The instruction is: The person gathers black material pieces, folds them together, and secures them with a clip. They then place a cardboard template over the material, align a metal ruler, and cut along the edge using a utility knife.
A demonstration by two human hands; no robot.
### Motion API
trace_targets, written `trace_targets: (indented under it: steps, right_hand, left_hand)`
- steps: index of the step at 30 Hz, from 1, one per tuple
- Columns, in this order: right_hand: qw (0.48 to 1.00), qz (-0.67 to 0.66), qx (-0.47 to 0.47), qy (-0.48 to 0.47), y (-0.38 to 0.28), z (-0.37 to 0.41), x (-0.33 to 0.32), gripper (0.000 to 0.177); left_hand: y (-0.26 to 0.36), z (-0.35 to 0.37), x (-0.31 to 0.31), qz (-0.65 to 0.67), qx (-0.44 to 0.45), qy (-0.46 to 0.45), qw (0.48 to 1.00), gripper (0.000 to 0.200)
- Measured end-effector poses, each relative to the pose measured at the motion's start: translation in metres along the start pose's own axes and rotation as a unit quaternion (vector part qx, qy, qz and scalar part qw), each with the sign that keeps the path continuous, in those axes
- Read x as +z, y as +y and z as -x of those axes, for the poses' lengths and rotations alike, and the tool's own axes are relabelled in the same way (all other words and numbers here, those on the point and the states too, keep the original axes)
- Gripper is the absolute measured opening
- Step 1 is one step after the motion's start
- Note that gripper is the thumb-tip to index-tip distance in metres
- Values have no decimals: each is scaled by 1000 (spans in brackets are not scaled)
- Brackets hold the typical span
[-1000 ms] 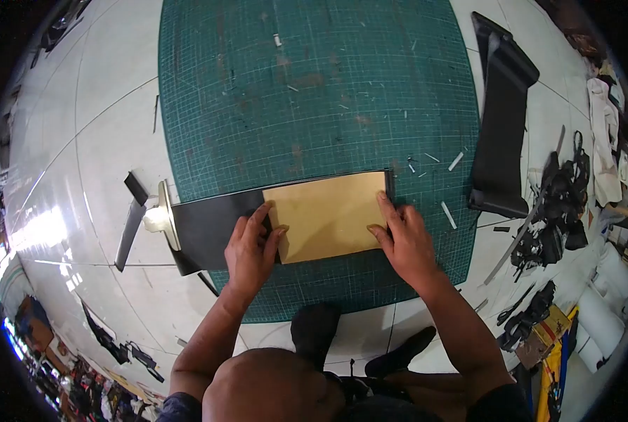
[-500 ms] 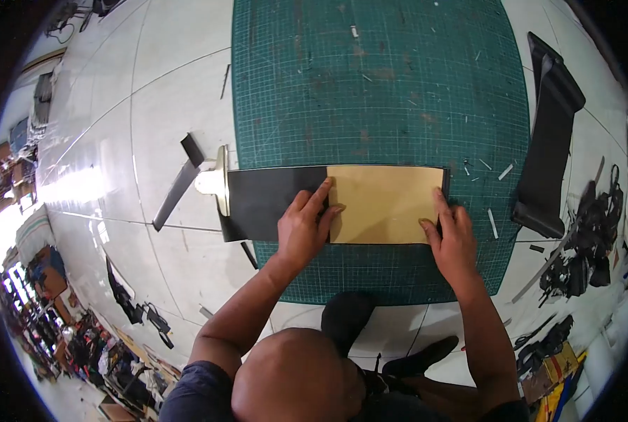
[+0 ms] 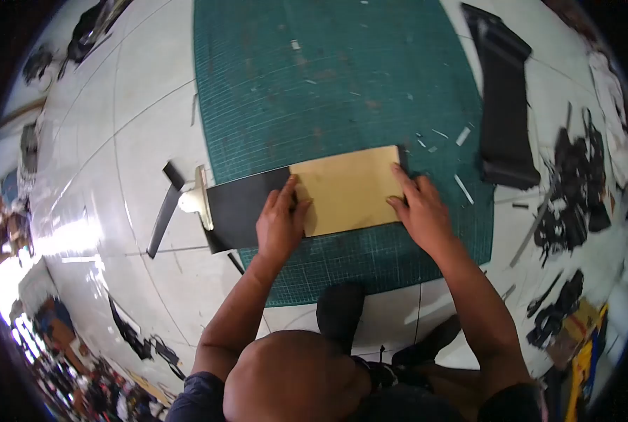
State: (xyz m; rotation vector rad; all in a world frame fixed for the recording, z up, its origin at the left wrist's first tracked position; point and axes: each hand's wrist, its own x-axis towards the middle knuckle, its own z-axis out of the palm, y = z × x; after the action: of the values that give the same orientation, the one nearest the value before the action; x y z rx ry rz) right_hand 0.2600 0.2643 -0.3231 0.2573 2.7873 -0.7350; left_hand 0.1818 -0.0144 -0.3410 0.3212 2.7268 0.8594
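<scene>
12 o'clock: green mat (image 3: 342, 105) cut off by top edge, grid lines smeared | centre: black strip's (image 3: 247, 211) reach beneath tan sheet (image 3: 349, 191) hidden | 6 o'clock: person's head (image 3: 289, 376) cropped below | 8 o'clock: clutter (image 3: 92, 387) blurred (quite a jumble), pieces too small to tell | 4 o'clock: yellow item (image 3: 581, 369) cropped below

Right of right hand (image 3: 426, 211): white scraps (image 3: 463, 190) nearby; long black sheet (image 3: 505, 105), farther out and forward; tangled black straps (image 3: 572, 190) beyond. Brown carton (image 3: 579, 322): right, rearward. Left of left hand (image 3: 279, 226): narrow dark strip (image 3: 163, 219) on tiled floor (image 3: 145, 148); mixed clutter (image 3: 61, 352), far left, rearward.
</scene>
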Motion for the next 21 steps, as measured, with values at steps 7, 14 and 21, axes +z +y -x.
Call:
trace_targets:
  steps: [7,14,21]
  right_hand:
    - [998,-8,52,-24,-1,5,-1,61]
    - [996,-29,72,-47,-5,7,-3,58]
    - [999,-35,21,33,13,10,15,61]
  left_hand:
    - [62,-10,7,-140,145,-46,978,77]
    - [114,-30,49,-243,265,-206,910,104]
    - [97,-35,67,-216,293,-202,909,108]
